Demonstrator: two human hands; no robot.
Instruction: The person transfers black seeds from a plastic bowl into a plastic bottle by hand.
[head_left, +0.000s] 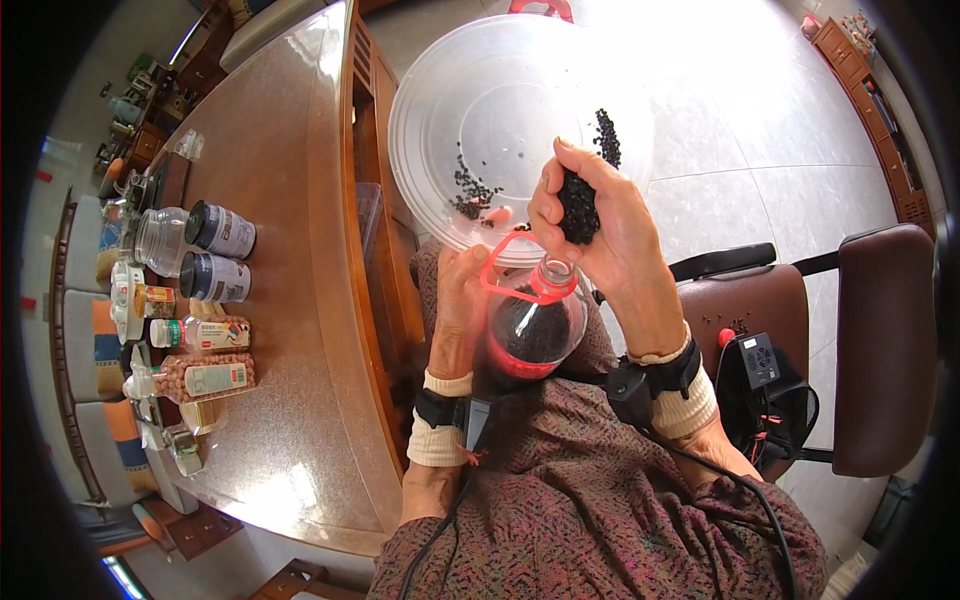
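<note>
A clear plastic bottle (532, 330) with a red handle ring (499, 285) round its neck and a pink-red label stands between my forearms, largely filled with dark grains. Cupped above and beside its uncapped mouth, my right hand (600, 217) holds a heap of black beans or seeds (578, 206). My left hand (461, 292) is at the bottle's left side, by the handle ring and the rim of a translucent round plastic tub (427, 82); its fingers are partly hidden, some seen pinkish through the tub. Loose black grains (472, 187) lie in the tub at the left and right.
At left, a glossy wooden table (300, 300) bears two dark-lidded jars (217, 229), a clear empty jar (160, 240) and bottles of reddish-brown beans (202, 375). A brown chair (750, 292) at right holds scattered grains, a small black device (757, 360) and a black mesh bag (787, 420).
</note>
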